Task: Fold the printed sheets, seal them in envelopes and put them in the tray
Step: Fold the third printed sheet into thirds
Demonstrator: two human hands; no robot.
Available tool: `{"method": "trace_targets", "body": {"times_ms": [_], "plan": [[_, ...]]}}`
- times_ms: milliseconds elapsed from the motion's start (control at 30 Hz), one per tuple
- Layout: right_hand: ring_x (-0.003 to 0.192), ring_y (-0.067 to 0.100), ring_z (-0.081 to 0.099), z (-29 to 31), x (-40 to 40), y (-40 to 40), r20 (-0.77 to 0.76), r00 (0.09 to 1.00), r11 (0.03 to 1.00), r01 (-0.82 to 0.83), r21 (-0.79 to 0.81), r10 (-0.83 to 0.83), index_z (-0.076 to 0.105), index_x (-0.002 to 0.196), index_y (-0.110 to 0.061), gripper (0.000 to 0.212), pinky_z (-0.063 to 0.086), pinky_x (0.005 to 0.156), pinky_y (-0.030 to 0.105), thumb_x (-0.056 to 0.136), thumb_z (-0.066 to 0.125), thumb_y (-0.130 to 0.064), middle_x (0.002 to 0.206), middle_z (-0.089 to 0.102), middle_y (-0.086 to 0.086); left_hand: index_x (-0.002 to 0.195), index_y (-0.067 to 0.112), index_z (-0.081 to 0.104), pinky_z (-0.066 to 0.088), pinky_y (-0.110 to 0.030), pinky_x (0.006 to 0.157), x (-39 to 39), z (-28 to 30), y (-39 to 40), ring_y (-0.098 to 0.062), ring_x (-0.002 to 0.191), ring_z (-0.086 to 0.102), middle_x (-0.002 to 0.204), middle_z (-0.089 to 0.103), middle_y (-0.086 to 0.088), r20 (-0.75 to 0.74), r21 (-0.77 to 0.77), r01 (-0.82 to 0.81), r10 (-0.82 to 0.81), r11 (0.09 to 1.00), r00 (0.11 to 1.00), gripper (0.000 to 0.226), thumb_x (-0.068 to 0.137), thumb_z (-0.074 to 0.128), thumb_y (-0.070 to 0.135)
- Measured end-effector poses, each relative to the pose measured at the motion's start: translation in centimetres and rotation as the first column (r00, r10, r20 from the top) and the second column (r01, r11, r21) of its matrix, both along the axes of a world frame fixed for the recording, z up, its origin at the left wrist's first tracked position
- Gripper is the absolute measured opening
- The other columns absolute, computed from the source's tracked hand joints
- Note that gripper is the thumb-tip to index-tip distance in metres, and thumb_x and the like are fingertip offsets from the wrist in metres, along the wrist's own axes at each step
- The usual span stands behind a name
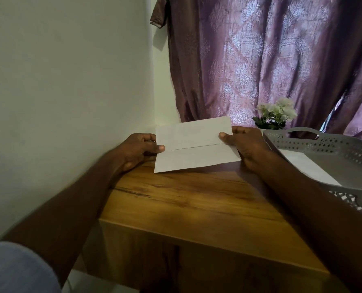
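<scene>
I hold a white envelope (195, 144) up over the far part of the wooden table (197, 204), its flap edge showing as a line across the middle. My left hand (138, 151) pinches its left edge, thumb on the front. My right hand (243, 144) pinches its right edge the same way. A grey perforated tray (323, 144) with handles stands at the right, and a white envelope (309, 168) lies flat inside it.
A small pot of white flowers (275, 115) stands behind the tray, in front of a purple patterned curtain (271, 60). A white wall (70, 81) runs along the table's left side. The table's near edge drops off below my forearms.
</scene>
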State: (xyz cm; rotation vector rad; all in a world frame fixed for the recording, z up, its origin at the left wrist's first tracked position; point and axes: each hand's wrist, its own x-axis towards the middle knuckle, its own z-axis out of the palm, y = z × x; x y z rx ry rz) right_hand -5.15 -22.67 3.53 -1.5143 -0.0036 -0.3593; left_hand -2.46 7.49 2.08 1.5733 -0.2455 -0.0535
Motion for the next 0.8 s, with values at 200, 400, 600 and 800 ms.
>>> {"method": "trace_targets", "body": {"times_ms": [200, 400, 600, 800], "plan": [[0.098, 0.033, 0.074, -0.1, 0.8, 0.2, -0.001, 1.000, 0.998, -0.024, -0.051, 0.024, 0.068, 0.121, 0.000, 0.036, 0.062, 0.083, 0.044, 0.087, 0.071, 0.010, 0.114, 0.074, 0.017, 0.121, 0.001, 0.070, 0.057, -0.044, 0.100, 0.6, -0.5, 0.3, -0.036, 0.114, 0.071, 0.119, 0.076, -0.017, -0.027, -0.097, -0.034, 0.032, 0.995, 0.999, 0.034, 0.087, 0.073, -0.005], [0.101, 0.030, 0.071, -0.2, 0.4, 0.7, 0.011, 1.000, 0.996, -0.007, -0.087, 0.008, 0.072, 0.107, -0.004, 0.030, 0.061, 0.086, 0.042, 0.088, 0.061, 0.015, 0.111, 0.074, 0.014, 0.124, 0.001, 0.066, 0.062, -0.042, 0.092, 0.6, -0.4, 0.1, -0.035, 0.116, 0.069, 0.122, 0.073, -0.018, -0.026, -0.164, -0.035, 0.031, 0.986, 0.999, 0.036, 0.090, 0.066, -0.011], [0.094, 0.033, 0.071, 0.3, -0.4, 1.4, 0.003, 1.000, 1.000, 0.019, -0.002, -0.019, 0.079, 0.084, -0.010, 0.022, 0.064, 0.074, 0.043, 0.092, 0.061, 0.002, 0.103, 0.076, 0.015, 0.104, 0.008, 0.074, 0.065, -0.041, 0.083, 0.4, 0.0, 0.0, -0.038, 0.108, 0.072, 0.117, 0.073, -0.017, -0.015, -0.153, -0.106, 0.105, 0.982, 0.994, 0.021, 0.100, 0.057, -0.002], [0.097, 0.036, 0.072, 0.6, -1.0, 1.6, -0.086, 0.996, 0.993, -0.015, 0.114, 0.025, 0.078, 0.088, -0.002, 0.020, 0.062, 0.085, 0.046, 0.074, 0.064, -0.008, 0.103, 0.076, 0.019, 0.117, 0.008, 0.074, 0.063, -0.040, 0.084, 0.0, 0.4, 0.1, -0.034, 0.109, 0.071, 0.125, 0.072, -0.017, -0.094, -0.191, -0.133, 0.117, 0.972, 0.989, 0.025, 0.099, 0.059, 0.016]]}}
